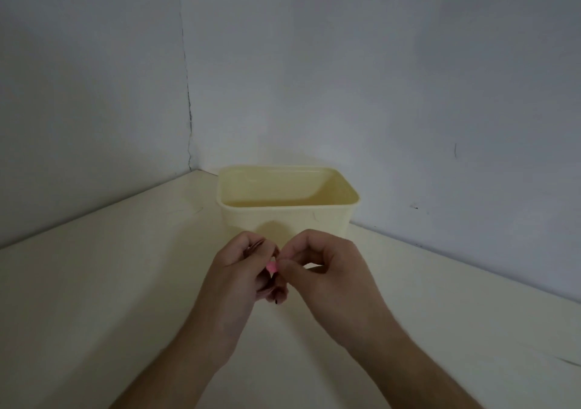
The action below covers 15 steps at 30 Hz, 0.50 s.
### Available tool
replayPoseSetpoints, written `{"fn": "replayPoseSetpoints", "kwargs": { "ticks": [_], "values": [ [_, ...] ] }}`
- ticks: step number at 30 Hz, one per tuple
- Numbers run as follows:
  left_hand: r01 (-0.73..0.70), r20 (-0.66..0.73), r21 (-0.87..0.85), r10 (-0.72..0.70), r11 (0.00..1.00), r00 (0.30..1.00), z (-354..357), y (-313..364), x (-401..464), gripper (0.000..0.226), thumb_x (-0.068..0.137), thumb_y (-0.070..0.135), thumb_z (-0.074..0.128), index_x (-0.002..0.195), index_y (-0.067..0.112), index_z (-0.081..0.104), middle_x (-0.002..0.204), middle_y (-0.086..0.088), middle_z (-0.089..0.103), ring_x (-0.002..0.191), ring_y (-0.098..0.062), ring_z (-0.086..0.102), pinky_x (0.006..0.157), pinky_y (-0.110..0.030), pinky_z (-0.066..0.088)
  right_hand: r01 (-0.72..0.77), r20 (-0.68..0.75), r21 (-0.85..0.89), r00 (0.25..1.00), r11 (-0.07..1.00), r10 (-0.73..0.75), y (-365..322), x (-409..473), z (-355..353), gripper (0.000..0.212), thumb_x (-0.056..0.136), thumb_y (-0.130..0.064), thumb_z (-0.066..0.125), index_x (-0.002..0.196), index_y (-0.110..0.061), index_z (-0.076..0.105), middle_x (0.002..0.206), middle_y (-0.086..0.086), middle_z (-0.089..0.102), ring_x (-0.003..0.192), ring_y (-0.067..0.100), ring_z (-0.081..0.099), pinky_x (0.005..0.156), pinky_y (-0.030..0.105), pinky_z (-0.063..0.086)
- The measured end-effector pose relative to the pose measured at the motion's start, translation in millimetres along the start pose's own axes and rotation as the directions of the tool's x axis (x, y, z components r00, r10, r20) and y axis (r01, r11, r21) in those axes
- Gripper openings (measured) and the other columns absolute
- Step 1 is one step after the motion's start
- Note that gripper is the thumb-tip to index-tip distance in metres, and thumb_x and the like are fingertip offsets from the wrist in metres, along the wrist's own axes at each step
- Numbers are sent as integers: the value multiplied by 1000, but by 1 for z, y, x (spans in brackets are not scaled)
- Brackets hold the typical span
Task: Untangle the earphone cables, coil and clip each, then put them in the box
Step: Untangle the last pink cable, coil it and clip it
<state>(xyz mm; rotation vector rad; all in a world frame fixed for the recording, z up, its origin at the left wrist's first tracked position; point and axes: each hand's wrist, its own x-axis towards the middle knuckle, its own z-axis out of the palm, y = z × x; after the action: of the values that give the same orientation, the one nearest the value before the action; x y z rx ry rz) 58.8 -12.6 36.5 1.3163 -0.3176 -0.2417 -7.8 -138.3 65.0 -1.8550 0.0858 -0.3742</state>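
Note:
A pale yellow plastic box [289,217] stands open at the back of the table, in the wall corner. In front of it my left hand [242,276] has its fingers curled round a small bundle of dark earphone cable, mostly hidden in the fist; a short dark end [276,301] pokes out below. My right hand [323,270] meets it from the right and pinches a small pink clip [272,266] between thumb and forefinger, right at the bundle. The inside of the box that I can see holds nothing.
The cream table [125,283] runs into a corner of two grey-white walls [408,94]. A dark mark lies on the table at the far right edge.

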Motion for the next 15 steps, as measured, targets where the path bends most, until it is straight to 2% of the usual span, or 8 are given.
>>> {"fn": "replayPoseSetpoints", "kwargs": {
  "ticks": [1,4,6,11,15],
  "values": [
    [11,-3,-17,-11,1000,1000,-1,0,0,21,105,7,52,91,-8,53,49,0,45,42,-19,46,59,-36,44,-3,-13,-65,1000,998,2,4,1,1,15,90,0,73,81,-11,72,74,8,76,63,24,77,69,39,65],
    [3,0,2,-3,1000,1000,-2,-3,0,23,104,11,54,96,-10,54,54,-4,40,47,-19,44,54,-32,46,24,-54,-189,998,982,-35,11,1,4,21,88,-2,75,78,-19,71,72,-2,76,61,13,75,61,18,54],
    [-22,17,42,21,999,1000,0,-5,-1,23,105,13,54,94,-8,53,57,-3,39,51,-16,43,53,-25,46,54,-84,-261,993,964,-79,14,0,9,23,88,-3,74,77,-22,69,71,-6,75,61,10,73,60,13,48],
    [-56,55,89,51,994,997,0,-5,-2,22,107,14,51,95,-4,58,56,7,47,51,-9,45,51,-18,43,180,-104,-415,964,892,-243,21,0,15,22,89,-8,71,84,-28,63,75,-12,72,71,12,69,62,19,48],
    [-58,71,96,51,994,996,1,-7,-2,21,107,14,52,91,3,60,56,9,49,51,-8,44,50,-17,41,147,-115,-496,966,856,-233,25,1,14,21,91,-24,67,96,-38,51,84,-15,70,75,11,72,67,42,58]
  ]
}}
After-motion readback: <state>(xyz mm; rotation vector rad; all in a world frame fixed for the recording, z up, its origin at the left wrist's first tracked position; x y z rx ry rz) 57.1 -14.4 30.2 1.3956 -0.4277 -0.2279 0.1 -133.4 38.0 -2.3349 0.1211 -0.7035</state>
